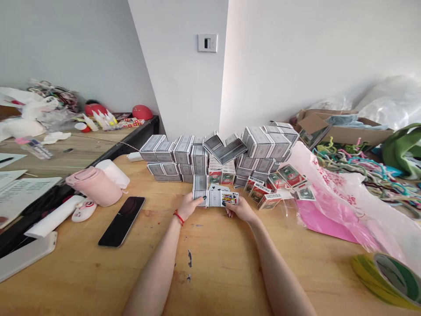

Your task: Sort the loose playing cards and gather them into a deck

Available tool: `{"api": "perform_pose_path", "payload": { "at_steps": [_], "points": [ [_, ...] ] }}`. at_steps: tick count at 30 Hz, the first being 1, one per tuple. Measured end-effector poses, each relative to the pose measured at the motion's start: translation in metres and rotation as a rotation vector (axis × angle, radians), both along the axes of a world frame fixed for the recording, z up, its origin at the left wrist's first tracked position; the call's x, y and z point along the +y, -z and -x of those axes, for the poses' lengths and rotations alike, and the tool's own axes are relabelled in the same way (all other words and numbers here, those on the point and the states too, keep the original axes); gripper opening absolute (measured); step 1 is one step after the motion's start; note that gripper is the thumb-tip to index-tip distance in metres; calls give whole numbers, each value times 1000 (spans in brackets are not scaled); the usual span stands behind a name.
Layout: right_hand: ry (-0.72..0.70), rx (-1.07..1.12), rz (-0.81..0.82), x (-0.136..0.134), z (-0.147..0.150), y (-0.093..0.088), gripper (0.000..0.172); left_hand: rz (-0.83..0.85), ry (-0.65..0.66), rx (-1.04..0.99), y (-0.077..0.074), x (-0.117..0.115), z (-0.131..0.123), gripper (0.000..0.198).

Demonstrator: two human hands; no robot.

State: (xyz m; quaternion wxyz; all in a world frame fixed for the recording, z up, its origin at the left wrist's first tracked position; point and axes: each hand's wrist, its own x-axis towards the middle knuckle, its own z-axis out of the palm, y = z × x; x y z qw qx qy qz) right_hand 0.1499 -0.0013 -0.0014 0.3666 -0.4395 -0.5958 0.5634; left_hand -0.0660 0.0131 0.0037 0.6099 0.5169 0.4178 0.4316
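Both my hands are at the middle of the wooden table. My left hand (pixel 189 206), with a red string on its wrist, grips the left end of a grey patterned card box (pixel 214 198). An upright grey patterned piece (pixel 199 185) rises at that end. My right hand (pixel 239 208) pinches playing cards (pixel 229 198) at the box's right end, a face card showing on top. Loose white cards (pixel 217 188) lie just behind. Stacks of grey patterned boxes (pixel 164 151) stand farther back, with an open one (pixel 225 148) tilted among them.
Small red-and-green card packs (pixel 270 201) lie right of my hands, beside pink plastic wrap (pixel 332 215). Yellow tape (pixel 384 278) sits at the right front. A black phone (pixel 121 221), pink bottle (pixel 95 185) and white mouse (pixel 84 210) are on the left.
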Motion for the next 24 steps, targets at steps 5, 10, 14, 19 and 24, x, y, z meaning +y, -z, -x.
{"api": "perform_pose_path", "payload": {
  "at_steps": [5,10,14,19,24],
  "points": [
    [-3,9,-24,-1,0,-3,30,-6,0,26,1,0,0,36],
    [25,54,15,-1,0,0,31,3,-6,24,0,0,0,36],
    [78,201,58,2,-1,6,31,21,-37,32,1,1,-2,36],
    [116,182,7,4,-1,11,30,6,-58,59,2,1,-4,35],
    [101,124,-28,2,3,10,28,-121,-111,191,3,1,-4,32]
  ]
}}
